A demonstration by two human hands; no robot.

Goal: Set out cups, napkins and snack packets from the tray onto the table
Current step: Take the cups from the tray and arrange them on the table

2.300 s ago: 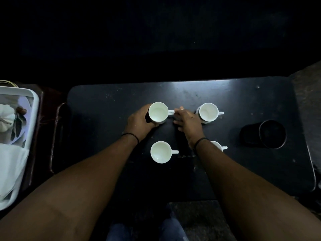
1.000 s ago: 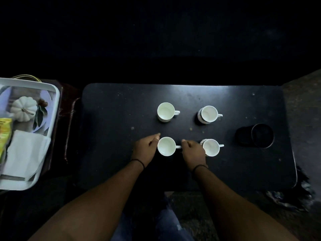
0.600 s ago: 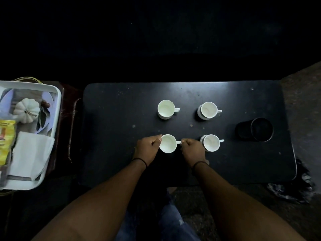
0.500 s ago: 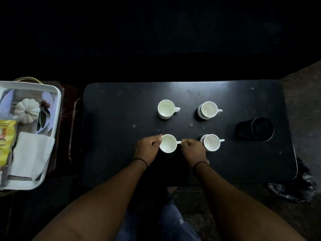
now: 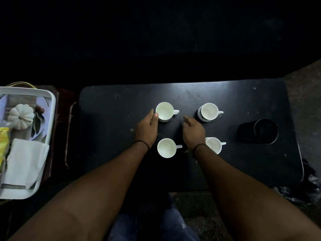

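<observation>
1. Straightening the cup layout: 4 white cups standing upright on the black table point(image 5: 251, 171) in a 2-by-2 grid, all handles pointing right.
2. Left hand point(image 5: 146, 130) open, thumb and fingertips touching the left wall of the far-left cup point(image 5: 164, 111); no closed grip seen.
3. Right hand point(image 5: 192, 132) open and loosely curled, holding nothing, index finger stretched toward the handle of that same cup but short of it.
4. Far-right cup point(image 5: 208, 112), near-left cup point(image 5: 166, 147) and near-right cup point(image 5: 214, 145) untouched; near-right cup partly hidden behind the right wrist.
5. Black round container point(image 5: 264, 131) resting alone toward the right end of the table, well apart from the cups.
6. White tray point(image 5: 50, 122) off the left end of the table, holding folded napkins point(image 5: 26, 162), a yellow snack packet point(image 5: 3, 141) at the frame edge, and a small white pumpkin ornament point(image 5: 21, 116).
7. Judged stage: cups set out, final alignment in hand; napkins and packets not yet set out.
8. Judged next move: releasing the cup, reaching left to the tray, lifting napkins off the stack, placing them beside the cups with care against knocking the near-left cup.
</observation>
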